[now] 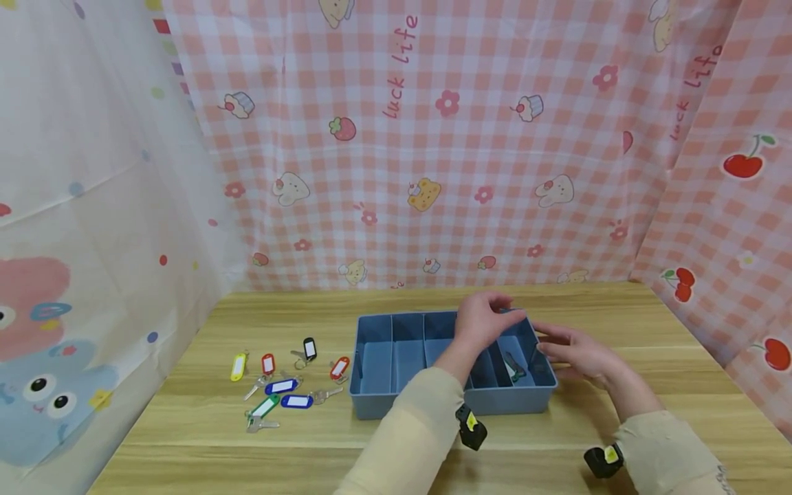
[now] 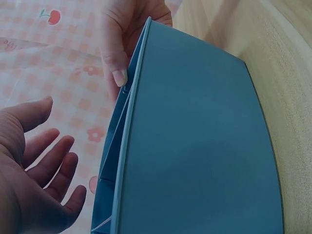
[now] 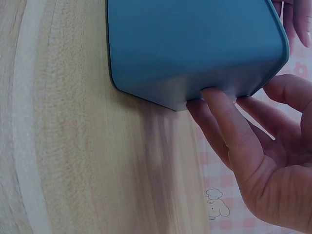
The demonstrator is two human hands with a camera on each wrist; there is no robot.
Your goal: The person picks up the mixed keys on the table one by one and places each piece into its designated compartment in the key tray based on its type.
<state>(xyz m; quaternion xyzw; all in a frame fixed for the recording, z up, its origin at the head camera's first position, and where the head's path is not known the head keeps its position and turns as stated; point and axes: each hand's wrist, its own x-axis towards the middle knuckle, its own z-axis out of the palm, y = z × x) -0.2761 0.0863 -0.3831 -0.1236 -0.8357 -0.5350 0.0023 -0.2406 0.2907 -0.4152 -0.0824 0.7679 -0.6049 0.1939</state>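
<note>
A blue-grey divided box (image 1: 454, 404) stands on the table. Over its right half is my left hand (image 1: 482, 322), palm down. In the left wrist view this left hand (image 2: 44, 175) has loosely bent, spread fingers holding nothing, apart from the box. At the box's right end is my right hand (image 1: 578, 354). In the right wrist view, the right hand's fingers (image 3: 226, 124) rest against the outside of the end wall, with the thumb near the rim. A key with a green tag (image 1: 513, 368) lies in the rightmost compartment; the left hand and arm hide some middle compartments.
Left of the box lie several tagged keys: a yellow tag (image 1: 238, 367), red tags (image 1: 268, 364), a black tag (image 1: 310, 348), blue tags (image 1: 297, 401) and a green tag (image 1: 264, 408). A checked pink cloth (image 1: 383, 172) hangs behind the wooden table (image 1: 309, 460).
</note>
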